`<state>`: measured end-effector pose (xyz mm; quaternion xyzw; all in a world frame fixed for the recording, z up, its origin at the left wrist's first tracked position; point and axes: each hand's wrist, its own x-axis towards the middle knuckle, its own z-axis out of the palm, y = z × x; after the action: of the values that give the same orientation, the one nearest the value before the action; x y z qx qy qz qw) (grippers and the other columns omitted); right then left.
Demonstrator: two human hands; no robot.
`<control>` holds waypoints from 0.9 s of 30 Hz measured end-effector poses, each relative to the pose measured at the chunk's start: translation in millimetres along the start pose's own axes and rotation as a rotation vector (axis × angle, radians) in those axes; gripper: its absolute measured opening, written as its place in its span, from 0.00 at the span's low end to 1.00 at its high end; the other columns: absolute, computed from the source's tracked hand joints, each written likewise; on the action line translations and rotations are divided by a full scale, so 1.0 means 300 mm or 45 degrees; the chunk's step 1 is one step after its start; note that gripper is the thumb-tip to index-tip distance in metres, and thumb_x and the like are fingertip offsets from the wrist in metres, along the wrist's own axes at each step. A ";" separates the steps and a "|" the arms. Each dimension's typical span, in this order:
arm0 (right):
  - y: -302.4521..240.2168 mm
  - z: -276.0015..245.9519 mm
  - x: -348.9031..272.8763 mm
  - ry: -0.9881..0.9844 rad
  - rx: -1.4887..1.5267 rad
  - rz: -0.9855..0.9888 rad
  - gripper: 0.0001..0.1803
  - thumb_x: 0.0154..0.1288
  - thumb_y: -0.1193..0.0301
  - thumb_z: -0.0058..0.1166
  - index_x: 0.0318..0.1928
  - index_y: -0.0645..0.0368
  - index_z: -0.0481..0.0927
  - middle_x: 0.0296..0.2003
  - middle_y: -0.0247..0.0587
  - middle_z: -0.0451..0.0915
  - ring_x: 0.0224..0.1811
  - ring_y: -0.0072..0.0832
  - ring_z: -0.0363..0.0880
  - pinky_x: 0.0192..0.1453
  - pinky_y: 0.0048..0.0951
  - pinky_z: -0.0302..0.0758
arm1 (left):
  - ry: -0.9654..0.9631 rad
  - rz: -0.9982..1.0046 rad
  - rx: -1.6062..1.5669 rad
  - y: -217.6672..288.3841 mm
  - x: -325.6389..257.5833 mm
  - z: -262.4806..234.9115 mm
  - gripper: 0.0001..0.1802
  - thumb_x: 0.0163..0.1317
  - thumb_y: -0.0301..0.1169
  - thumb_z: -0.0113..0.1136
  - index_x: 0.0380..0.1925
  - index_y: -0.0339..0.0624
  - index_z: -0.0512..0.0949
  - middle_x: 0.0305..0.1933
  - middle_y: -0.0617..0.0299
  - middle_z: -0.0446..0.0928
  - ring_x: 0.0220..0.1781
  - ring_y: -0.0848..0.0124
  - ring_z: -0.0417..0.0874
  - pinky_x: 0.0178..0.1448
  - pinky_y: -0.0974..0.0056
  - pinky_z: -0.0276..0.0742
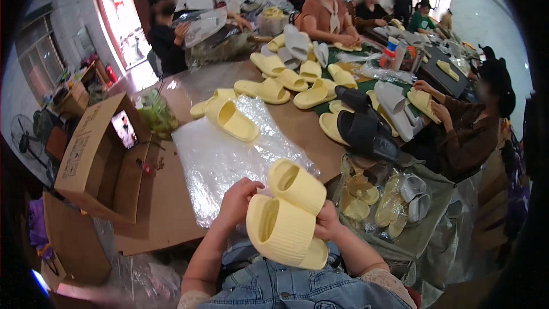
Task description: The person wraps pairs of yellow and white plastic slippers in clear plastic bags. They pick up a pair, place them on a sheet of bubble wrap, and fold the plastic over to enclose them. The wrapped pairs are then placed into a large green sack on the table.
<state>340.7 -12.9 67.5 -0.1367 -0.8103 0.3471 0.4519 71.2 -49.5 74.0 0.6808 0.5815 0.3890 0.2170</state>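
In front of my body I hold a pair of pale yellow ridged slide slippers, one upper slipper (297,186) and one lower slipper (286,229) overlapping. My right hand (329,221) grips them at their right side, its fingers partly hidden behind the soles. My left hand (235,201) is at the left edge of the pair with its fingers curled together; what lies between them is too small to make out. Beyond my hands a stack of clear plastic bags (214,154) lies on the brown table (166,217). A single yellow slipper (231,117) rests on the bags' far edge.
Yellow slippers (274,88) pile up at the table's far side, beside black slippers (366,131) and grey ones (392,103). An open cardboard box (94,160) with a phone (123,129) stands left. At right, a sack (394,240) holds bagged slippers. Several co-workers sit or stand around the table.
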 end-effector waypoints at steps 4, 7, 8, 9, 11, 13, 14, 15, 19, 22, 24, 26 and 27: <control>0.019 0.030 -0.008 0.045 0.019 0.065 0.15 0.59 0.72 0.62 0.48 0.59 0.84 0.41 0.46 0.84 0.40 0.43 0.83 0.44 0.34 0.78 | -0.039 -0.123 -0.074 -0.108 -0.025 0.106 0.18 0.59 0.38 0.59 0.50 0.51 0.81 0.39 0.57 0.79 0.43 0.53 0.80 0.45 0.55 0.78; 0.009 0.038 -0.036 0.035 0.025 0.157 0.13 0.60 0.73 0.61 0.47 0.61 0.84 0.39 0.47 0.84 0.35 0.39 0.84 0.40 0.32 0.77 | 0.008 -0.074 -0.200 -0.142 -0.054 0.157 0.17 0.59 0.39 0.59 0.48 0.51 0.81 0.40 0.55 0.80 0.44 0.52 0.80 0.46 0.54 0.78; 0.007 0.034 -0.029 0.039 0.050 0.192 0.13 0.60 0.74 0.61 0.46 0.61 0.83 0.39 0.47 0.84 0.35 0.38 0.84 0.39 0.32 0.77 | 0.010 -0.087 -0.192 -0.127 -0.058 0.146 0.16 0.60 0.39 0.59 0.46 0.50 0.81 0.40 0.54 0.81 0.44 0.52 0.81 0.45 0.54 0.78; -0.008 0.029 -0.011 0.072 0.081 0.102 0.12 0.62 0.74 0.60 0.46 0.62 0.83 0.38 0.47 0.84 0.36 0.35 0.84 0.40 0.30 0.77 | 0.007 -0.099 -0.182 -0.089 -0.054 0.127 0.15 0.60 0.39 0.59 0.45 0.49 0.82 0.40 0.52 0.82 0.44 0.52 0.82 0.45 0.54 0.79; 0.004 -0.006 -0.018 -0.011 0.125 0.170 0.14 0.63 0.74 0.61 0.48 0.64 0.83 0.44 0.46 0.85 0.43 0.34 0.85 0.46 0.31 0.78 | -0.023 -0.186 -0.090 -0.032 -0.045 0.094 0.14 0.60 0.38 0.60 0.43 0.47 0.83 0.41 0.49 0.84 0.43 0.51 0.84 0.45 0.55 0.80; 0.012 -0.037 -0.033 -0.003 0.298 0.256 0.13 0.63 0.75 0.61 0.48 0.64 0.83 0.45 0.42 0.85 0.45 0.30 0.85 0.48 0.30 0.79 | -0.040 -0.182 0.052 0.071 -0.029 0.051 0.14 0.61 0.36 0.64 0.44 0.43 0.84 0.36 0.52 0.85 0.35 0.58 0.86 0.42 0.59 0.80; 0.017 -0.049 -0.037 0.051 0.453 0.302 0.12 0.63 0.76 0.61 0.47 0.63 0.83 0.43 0.40 0.86 0.42 0.27 0.84 0.46 0.29 0.79 | -0.016 -0.231 -0.089 0.061 -0.010 0.054 0.13 0.62 0.35 0.64 0.43 0.42 0.84 0.36 0.54 0.85 0.35 0.63 0.85 0.42 0.62 0.79; 0.018 -0.058 -0.051 0.102 0.614 0.357 0.11 0.62 0.76 0.61 0.46 0.62 0.83 0.41 0.37 0.86 0.40 0.23 0.83 0.44 0.28 0.79 | 0.007 -0.290 -0.233 0.034 -0.003 0.063 0.12 0.63 0.35 0.64 0.42 0.40 0.84 0.35 0.56 0.85 0.34 0.68 0.83 0.41 0.64 0.78; 0.092 -0.112 -0.129 0.064 0.812 0.708 0.13 0.66 0.72 0.61 0.50 0.58 0.82 0.43 0.35 0.85 0.43 0.21 0.82 0.47 0.28 0.79 | 0.046 -0.372 -0.646 0.007 0.047 0.052 0.13 0.67 0.34 0.63 0.40 0.33 0.84 0.27 0.67 0.79 0.31 0.81 0.75 0.37 0.71 0.73; -0.006 -0.156 -0.073 -0.113 0.953 0.883 0.14 0.66 0.70 0.60 0.50 0.62 0.82 0.43 0.35 0.86 0.43 0.21 0.83 0.46 0.28 0.79 | 0.044 -0.358 -0.698 -0.005 0.073 0.030 0.13 0.66 0.33 0.63 0.42 0.34 0.83 0.33 0.67 0.81 0.34 0.80 0.77 0.39 0.71 0.75; -0.104 -0.149 -0.031 -0.271 0.721 0.647 0.14 0.67 0.69 0.58 0.49 0.65 0.82 0.41 0.37 0.87 0.42 0.22 0.84 0.45 0.28 0.78 | 0.055 -0.351 -0.669 0.055 0.093 0.009 0.12 0.67 0.32 0.60 0.41 0.34 0.83 0.32 0.68 0.81 0.34 0.82 0.77 0.39 0.72 0.74; -0.104 -0.123 0.008 -0.374 0.524 0.484 0.15 0.66 0.70 0.57 0.49 0.66 0.81 0.39 0.41 0.86 0.40 0.22 0.83 0.44 0.28 0.78 | -0.011 -0.391 -0.792 0.078 0.086 -0.021 0.11 0.68 0.31 0.59 0.41 0.35 0.84 0.29 0.70 0.78 0.32 0.84 0.74 0.36 0.73 0.71; -0.099 -0.115 0.022 -0.411 0.414 0.381 0.15 0.66 0.70 0.57 0.49 0.66 0.81 0.37 0.43 0.86 0.39 0.22 0.83 0.44 0.28 0.77 | 0.008 -0.407 -0.799 0.083 0.082 -0.025 0.11 0.68 0.31 0.59 0.41 0.35 0.84 0.28 0.71 0.78 0.31 0.84 0.73 0.35 0.73 0.70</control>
<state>368.3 -15.8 104.1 -0.1234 -0.7762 0.5529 0.2766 81.2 -32.8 103.9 0.4800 0.5335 0.5120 0.4720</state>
